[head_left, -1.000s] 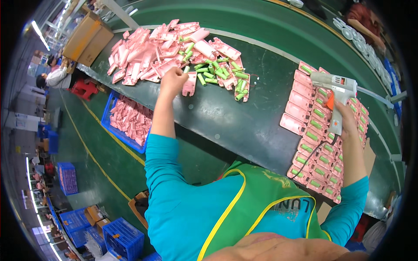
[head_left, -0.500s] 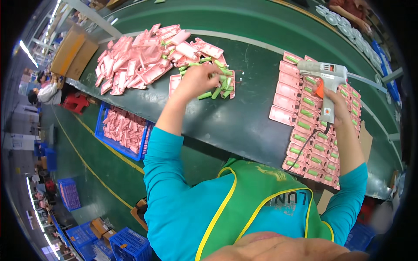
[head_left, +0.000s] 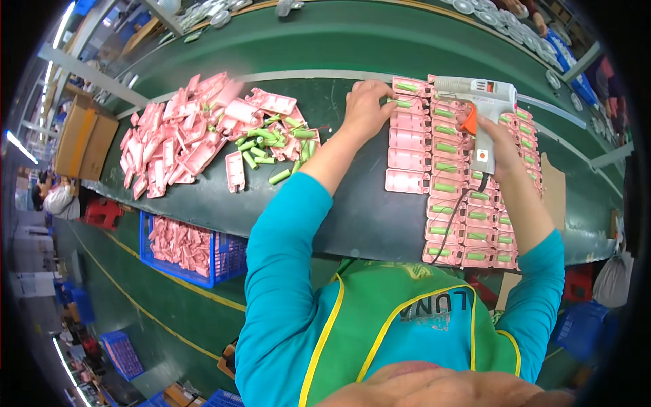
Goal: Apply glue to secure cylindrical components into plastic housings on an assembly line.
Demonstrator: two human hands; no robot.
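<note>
My left hand is at the far left corner of the rows of pink plastic shells, its fingers pinched on a green cylindrical battery over the second shell of the leftmost row. My right hand is wrapped round the handle of a grey glue gun with an orange trigger. The gun lies over the shells, nozzle pointing left, and its dark cord trails across them. Many shells hold a green battery; several in the leftmost row have none.
Left on the dark bench lie a heap of pink shells and loose green batteries. A blue crate of pink parts stands below the bench edge, with a cardboard box at the far left. A green belt runs behind.
My left hand has moved right from the loose batteries to the shell rows, carrying a green battery. The right hand still holds the glue gun. The view has shifted somewhat.
</note>
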